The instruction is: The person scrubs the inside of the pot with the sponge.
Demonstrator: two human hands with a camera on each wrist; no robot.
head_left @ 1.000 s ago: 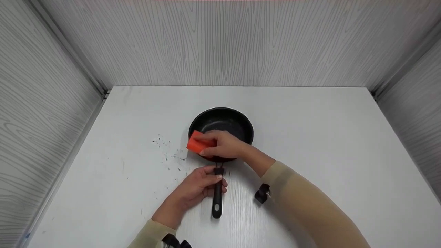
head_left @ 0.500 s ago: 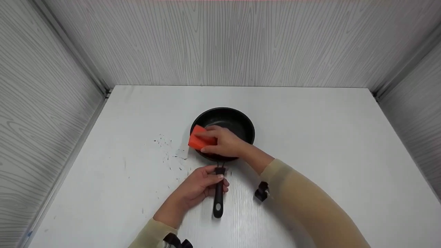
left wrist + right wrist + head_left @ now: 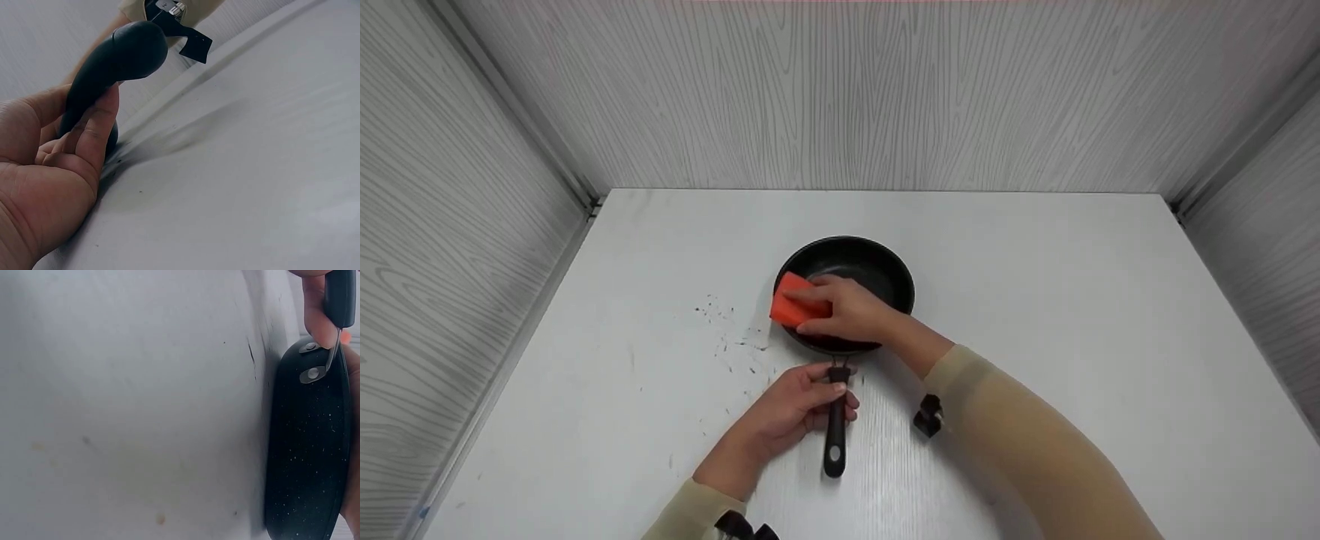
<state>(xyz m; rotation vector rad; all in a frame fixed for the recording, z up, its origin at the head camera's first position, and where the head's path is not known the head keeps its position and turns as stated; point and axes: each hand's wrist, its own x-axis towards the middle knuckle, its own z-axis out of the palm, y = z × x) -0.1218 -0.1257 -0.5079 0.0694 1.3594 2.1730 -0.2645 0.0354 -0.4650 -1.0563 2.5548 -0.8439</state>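
Note:
A black frying pan (image 3: 877, 274) sits mid-table, its handle (image 3: 835, 439) pointing toward me. My left hand (image 3: 795, 405) grips that handle near the pan end, thumb on top and fingers beneath, as the left wrist view also shows around the dark handle (image 3: 124, 53). Over the left side of the pan, my right hand (image 3: 851, 309) holds an orange sponge (image 3: 793, 301) between thumb and fingers, against the inner wall and rim. From the right wrist the pan's speckled outer side (image 3: 309, 450) shows, with two rivets (image 3: 313, 373) where the handle joins; the right hand is mostly hidden behind it.
Dark specks and scratches (image 3: 727, 345) mark the white table (image 3: 1035, 300) left of the pan. Grey wood-grain panels (image 3: 840, 90) close off the back and both sides. A black wrist mount (image 3: 928, 416) hangs from the right sleeve.
The right hand and sponge have shifted slightly up and away from me along the pan's left side, then barely moved in the last half second. The left hand keeps its hold on the handle.

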